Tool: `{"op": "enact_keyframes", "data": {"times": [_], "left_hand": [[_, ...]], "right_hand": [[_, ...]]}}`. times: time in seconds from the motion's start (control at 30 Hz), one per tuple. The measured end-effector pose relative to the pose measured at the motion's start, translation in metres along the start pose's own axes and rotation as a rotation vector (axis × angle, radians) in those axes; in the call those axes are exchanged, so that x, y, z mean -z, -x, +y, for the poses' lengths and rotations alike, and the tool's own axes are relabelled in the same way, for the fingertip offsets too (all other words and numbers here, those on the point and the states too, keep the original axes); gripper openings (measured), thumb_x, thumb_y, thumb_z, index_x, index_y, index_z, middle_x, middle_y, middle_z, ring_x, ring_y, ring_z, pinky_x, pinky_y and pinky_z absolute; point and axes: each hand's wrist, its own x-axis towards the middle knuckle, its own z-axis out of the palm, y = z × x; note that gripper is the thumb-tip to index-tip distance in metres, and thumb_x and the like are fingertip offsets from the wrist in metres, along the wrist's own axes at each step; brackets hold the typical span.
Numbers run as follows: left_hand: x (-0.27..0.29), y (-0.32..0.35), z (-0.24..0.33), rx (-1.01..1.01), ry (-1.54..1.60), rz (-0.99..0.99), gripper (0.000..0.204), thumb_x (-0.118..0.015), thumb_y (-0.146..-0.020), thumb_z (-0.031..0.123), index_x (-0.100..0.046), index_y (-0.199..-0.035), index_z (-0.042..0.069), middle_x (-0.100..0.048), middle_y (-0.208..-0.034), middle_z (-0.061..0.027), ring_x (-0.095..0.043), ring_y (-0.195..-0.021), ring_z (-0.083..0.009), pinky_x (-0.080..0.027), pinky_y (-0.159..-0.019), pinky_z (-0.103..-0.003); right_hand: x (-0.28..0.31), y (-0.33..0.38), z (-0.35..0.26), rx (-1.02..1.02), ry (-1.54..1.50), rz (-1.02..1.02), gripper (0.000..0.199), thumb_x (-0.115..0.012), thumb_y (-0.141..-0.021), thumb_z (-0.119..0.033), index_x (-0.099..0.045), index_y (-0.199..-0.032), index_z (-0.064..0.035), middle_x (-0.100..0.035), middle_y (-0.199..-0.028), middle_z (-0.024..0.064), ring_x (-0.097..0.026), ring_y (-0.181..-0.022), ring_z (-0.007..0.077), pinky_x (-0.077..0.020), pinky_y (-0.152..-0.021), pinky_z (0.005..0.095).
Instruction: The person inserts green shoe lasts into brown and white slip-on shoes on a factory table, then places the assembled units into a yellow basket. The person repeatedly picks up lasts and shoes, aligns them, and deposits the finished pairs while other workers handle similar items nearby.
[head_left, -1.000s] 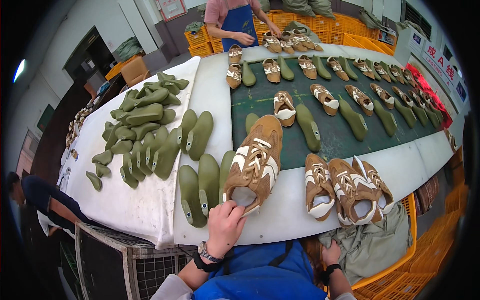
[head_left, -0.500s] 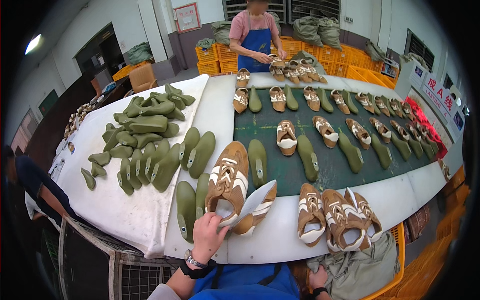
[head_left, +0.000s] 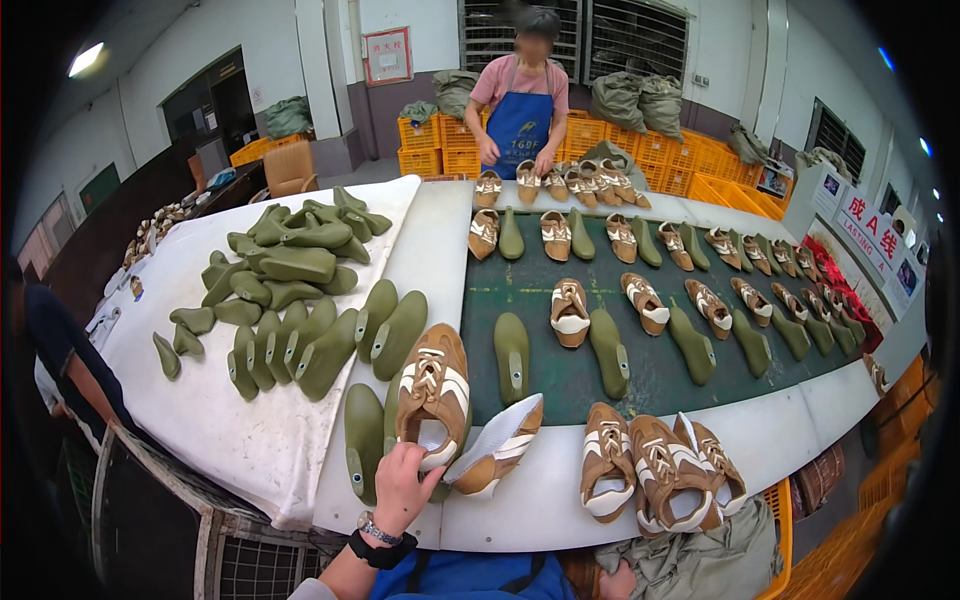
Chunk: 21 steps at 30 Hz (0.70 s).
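Brown-and-white shoe [head_left: 432, 388] is pointing its toe to the far side while our left hand [head_left: 403, 490] is gripping its heel, thumb and fingers closed, beside green lasts [head_left: 362, 440] at the near left of the white table [head_left: 555, 500]. Just to its right, a second shoe [head_left: 505, 450] is lying tilted with its pale bottom showing, and a lone last [head_left: 511, 355] is resting on the dark green belt [head_left: 650, 370]. Farther right, our right hand [head_left: 619, 580] is showing only partly near grey-green cloth [head_left: 705, 562], so we cannot tell its grip, while three shoes [head_left: 675, 480] are sitting together on the near tabletop.
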Motion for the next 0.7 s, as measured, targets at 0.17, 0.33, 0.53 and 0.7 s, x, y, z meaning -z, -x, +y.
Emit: {"op": "enact_keyframes", "data": {"times": [0.17,0.33,0.53,0.7], "left_hand": [[0.000,-0.001,0.001,0.001,-0.016,-0.010,0.035,-0.077,-0.071,0.016,-0.056,-0.096,0.005,-0.056,-0.092,-0.0113,-0.057,-0.082,-0.0323,-0.045,-0.069,-0.040],[0.002,-0.002,0.001,0.017,-0.011,-0.018,0.037,-0.078,-0.071,0.015,-0.056,-0.098,0.003,-0.056,-0.094,-0.0131,-0.059,-0.077,-0.0329,-0.049,-0.065,-0.039],[0.002,0.001,-0.002,0.097,0.021,-0.086,0.036,-0.076,-0.073,0.016,-0.055,-0.099,0.002,-0.056,-0.095,-0.0146,-0.059,-0.082,-0.0358,-0.048,-0.068,-0.041],[0.005,-0.003,-0.002,0.033,0.037,-0.079,0.037,-0.079,-0.070,0.010,-0.055,-0.096,0.001,-0.054,-0.088,-0.0122,-0.058,-0.068,-0.0276,-0.048,-0.058,-0.036]], "right_hand": [[-0.003,-0.001,0.002,0.019,-0.018,0.027,0.067,-0.062,-0.078,-0.049,-0.055,-0.125,-0.0014,-0.061,-0.112,0.0288,-0.057,-0.105,0.0447,-0.0451,-0.091,0.0484],[-0.002,-0.001,0.004,-0.026,-0.022,-0.025,0.063,-0.062,-0.078,-0.047,-0.056,-0.122,-0.0020,-0.063,-0.106,0.0288,-0.058,-0.100,0.0466,-0.0462,-0.087,0.0504],[-0.024,-0.012,0.014,0.067,-0.035,0.230,0.046,-0.072,-0.067,-0.025,-0.060,-0.104,-0.0006,-0.065,-0.090,0.0264,-0.061,-0.088,0.0447,-0.0486,-0.081,0.0504],[-0.035,-0.014,0.022,0.043,-0.094,0.232,0.049,-0.074,-0.065,-0.024,-0.062,-0.107,-0.0007,-0.066,-0.091,0.0239,-0.063,-0.088,0.0410,-0.0500,-0.082,0.0474]]}}
